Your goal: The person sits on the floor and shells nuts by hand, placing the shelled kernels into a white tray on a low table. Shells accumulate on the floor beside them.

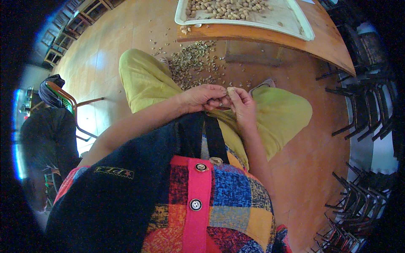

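Observation:
My left hand and my right hand meet over my lap, fingertips together. A small brownish piece, too small to name surely, seems to be pinched between them; the fingers hide most of it. Beyond my knees, a white tray lies on a wooden table, with many unshelled nuts, likely peanuts, towards its far left part. A few nuts rest on the table edge outside the tray. On the floor between my feet lies a heap of empty shells.
The wooden table's edge stands in front of me. Stacked dark chairs line the right side. At left, a chair has dark cloth over its back. Wooden frames stand far left. Loose shells scatter over the tiled floor.

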The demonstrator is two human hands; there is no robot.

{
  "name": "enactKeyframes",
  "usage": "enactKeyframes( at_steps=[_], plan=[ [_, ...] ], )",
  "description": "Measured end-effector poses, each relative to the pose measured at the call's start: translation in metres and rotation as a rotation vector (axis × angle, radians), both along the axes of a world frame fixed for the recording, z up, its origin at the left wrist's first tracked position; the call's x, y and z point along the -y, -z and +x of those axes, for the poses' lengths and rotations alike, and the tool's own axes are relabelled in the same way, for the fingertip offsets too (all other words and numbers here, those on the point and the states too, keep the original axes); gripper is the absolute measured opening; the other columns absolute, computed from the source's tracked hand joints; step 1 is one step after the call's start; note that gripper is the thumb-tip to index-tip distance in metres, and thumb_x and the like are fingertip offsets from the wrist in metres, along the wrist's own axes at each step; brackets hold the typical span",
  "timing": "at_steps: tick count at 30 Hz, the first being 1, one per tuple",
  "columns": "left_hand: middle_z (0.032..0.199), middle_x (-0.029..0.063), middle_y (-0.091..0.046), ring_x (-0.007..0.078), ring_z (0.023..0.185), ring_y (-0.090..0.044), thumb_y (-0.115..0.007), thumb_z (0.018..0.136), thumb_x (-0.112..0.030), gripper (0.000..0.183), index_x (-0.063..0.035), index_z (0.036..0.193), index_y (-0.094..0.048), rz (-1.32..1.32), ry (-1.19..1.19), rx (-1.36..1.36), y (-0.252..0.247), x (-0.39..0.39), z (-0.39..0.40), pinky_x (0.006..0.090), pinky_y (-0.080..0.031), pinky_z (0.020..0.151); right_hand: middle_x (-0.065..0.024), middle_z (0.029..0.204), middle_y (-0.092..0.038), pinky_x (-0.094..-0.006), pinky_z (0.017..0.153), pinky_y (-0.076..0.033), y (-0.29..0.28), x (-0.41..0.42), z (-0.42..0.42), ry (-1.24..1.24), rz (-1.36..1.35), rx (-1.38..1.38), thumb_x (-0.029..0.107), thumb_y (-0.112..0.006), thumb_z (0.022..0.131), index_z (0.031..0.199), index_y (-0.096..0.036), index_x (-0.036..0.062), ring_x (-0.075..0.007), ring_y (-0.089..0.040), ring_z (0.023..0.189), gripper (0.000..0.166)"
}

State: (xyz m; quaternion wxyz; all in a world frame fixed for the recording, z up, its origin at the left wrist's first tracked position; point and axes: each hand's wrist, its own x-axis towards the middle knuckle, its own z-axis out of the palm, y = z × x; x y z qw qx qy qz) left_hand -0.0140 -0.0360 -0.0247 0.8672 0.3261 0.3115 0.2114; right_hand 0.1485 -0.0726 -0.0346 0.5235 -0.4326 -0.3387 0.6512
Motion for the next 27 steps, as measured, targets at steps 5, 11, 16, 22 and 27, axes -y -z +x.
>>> enactKeyframes(
  at_steps=[5,11,16,22,27],
  plan=[
    [0.068,-0.0016,-0.053,0.0029,0.044,-0.035,-0.048,0.087,-0.024,0.017,-0.0079,0.081,-0.052,0.006,0.015,-0.081,-0.001,0.002,0.001,0.0163,-0.026,0.039,-0.0010,0.068,-0.057,-0.0241,0.054,-0.042,0.014,-0.003,0.001,0.025,0.279,0.380,0.013,-0.055,0.081,0.081,-0.053,0.0032,-0.0089,-0.050,0.059,0.010],
    [0.060,-0.0032,-0.047,0.0029,0.042,-0.032,-0.043,0.087,-0.035,0.031,-0.0085,0.074,-0.053,0.086,0.052,-0.289,-0.001,0.003,0.001,0.0184,-0.021,0.037,-0.0102,0.064,-0.056,-0.0285,0.051,-0.043,-0.009,0.006,-0.004,0.036,0.384,0.794,0.017,-0.058,0.079,0.076,-0.051,0.0037,-0.0168,-0.054,0.055,0.016],
    [0.057,-0.0038,-0.043,0.0036,0.041,-0.031,-0.041,0.088,-0.038,0.035,-0.0090,0.073,-0.053,0.143,0.080,-0.394,-0.019,0.006,0.006,0.0192,-0.020,0.036,-0.0131,0.067,-0.057,-0.0336,0.050,-0.044,0.003,0.004,-0.001,-0.017,0.476,0.876,0.020,-0.061,0.076,0.076,-0.050,0.0041,-0.0246,-0.057,0.057,0.019],
    [0.055,-0.0044,-0.042,0.0034,0.042,-0.031,-0.039,0.088,-0.039,0.036,-0.0099,0.073,-0.055,0.209,0.166,-0.390,-0.007,0.003,0.001,0.0200,-0.020,0.036,-0.0146,0.069,-0.056,-0.0360,0.051,-0.044,-0.002,0.005,0.003,-0.074,0.605,1.009,0.021,-0.062,0.075,0.073,-0.048,0.0041,-0.0288,-0.057,0.060,0.022],
    [0.051,-0.0045,-0.040,0.0046,0.042,-0.031,-0.034,0.089,-0.040,0.038,-0.0117,0.071,-0.053,0.320,0.295,-0.392,-0.024,0.002,0.003,0.0201,-0.022,0.036,-0.0142,0.066,-0.056,-0.0341,0.052,-0.043,-0.014,0.014,0.000,-0.111,0.527,0.892,0.020,-0.060,0.077,0.074,-0.048,0.0035,-0.0262,-0.056,0.058,0.020]
  ],
)
